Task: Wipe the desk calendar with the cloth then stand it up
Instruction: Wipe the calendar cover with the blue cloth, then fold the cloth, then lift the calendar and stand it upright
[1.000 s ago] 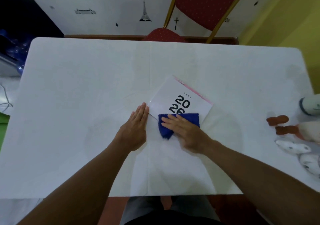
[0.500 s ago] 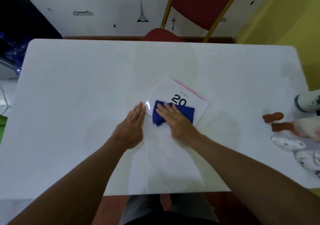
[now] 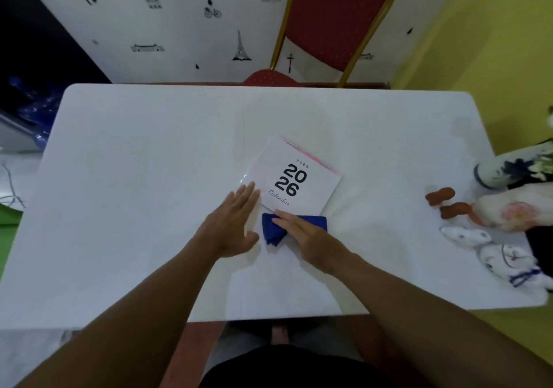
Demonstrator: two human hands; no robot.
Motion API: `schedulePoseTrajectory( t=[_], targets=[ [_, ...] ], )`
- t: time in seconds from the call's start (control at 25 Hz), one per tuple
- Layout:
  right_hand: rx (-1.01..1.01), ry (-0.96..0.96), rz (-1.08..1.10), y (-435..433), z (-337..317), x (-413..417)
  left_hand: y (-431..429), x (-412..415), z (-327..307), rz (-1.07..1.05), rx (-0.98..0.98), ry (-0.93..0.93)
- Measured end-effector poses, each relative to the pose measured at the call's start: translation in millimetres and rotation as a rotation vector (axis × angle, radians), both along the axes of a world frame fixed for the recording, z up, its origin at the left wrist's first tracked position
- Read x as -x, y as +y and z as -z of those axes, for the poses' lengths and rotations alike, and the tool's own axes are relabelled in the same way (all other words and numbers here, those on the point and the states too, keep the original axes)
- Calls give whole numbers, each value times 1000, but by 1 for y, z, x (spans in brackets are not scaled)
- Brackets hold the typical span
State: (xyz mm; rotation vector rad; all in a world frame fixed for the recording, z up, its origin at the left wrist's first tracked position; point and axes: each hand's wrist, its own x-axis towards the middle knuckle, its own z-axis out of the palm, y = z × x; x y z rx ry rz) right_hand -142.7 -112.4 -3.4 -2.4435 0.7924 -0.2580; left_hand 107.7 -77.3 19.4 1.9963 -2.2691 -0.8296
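Observation:
A white desk calendar (image 3: pixel 296 175) with "2026 Calendar" and a pink spiral edge lies flat and turned at an angle in the middle of the white table (image 3: pixel 143 178). A folded blue cloth (image 3: pixel 273 230) lies on the table just below the calendar's near edge. My right hand (image 3: pixel 308 233) presses flat on the cloth, fingers pointing left. My left hand (image 3: pixel 232 223) rests flat on the table, fingers together, fingertips touching the calendar's near left corner.
Soft toys (image 3: pixel 502 229) lie at the table's right edge, with brown feet (image 3: pixel 446 202) sticking inward. A red chair with a gold frame (image 3: pixel 332 25) stands behind the far edge. The near table edge is close below my forearms.
My right hand has pulled the cloth toward me, off the calendar's face, so the whole "2026 Calendar" print shows. My left hand has stayed at the calendar's left corner.

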Motion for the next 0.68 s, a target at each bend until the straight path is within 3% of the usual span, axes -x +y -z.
schedulePoseTrajectory(
  t=[0.12, 0.32, 0.48, 0.68],
  targets=[
    [91, 33, -5, 5, -10, 7, 28, 26, -7, 5, 91, 39],
    [-12, 20, 64, 22, -18, 14, 46, 60, -7, -18, 225, 23],
    [-142, 31, 75, 31, -23, 26, 50, 67, -10, 26, 130, -96],
    [69, 56, 110, 39, -28, 43, 59, 63, -16, 19, 234, -53]
  ],
)
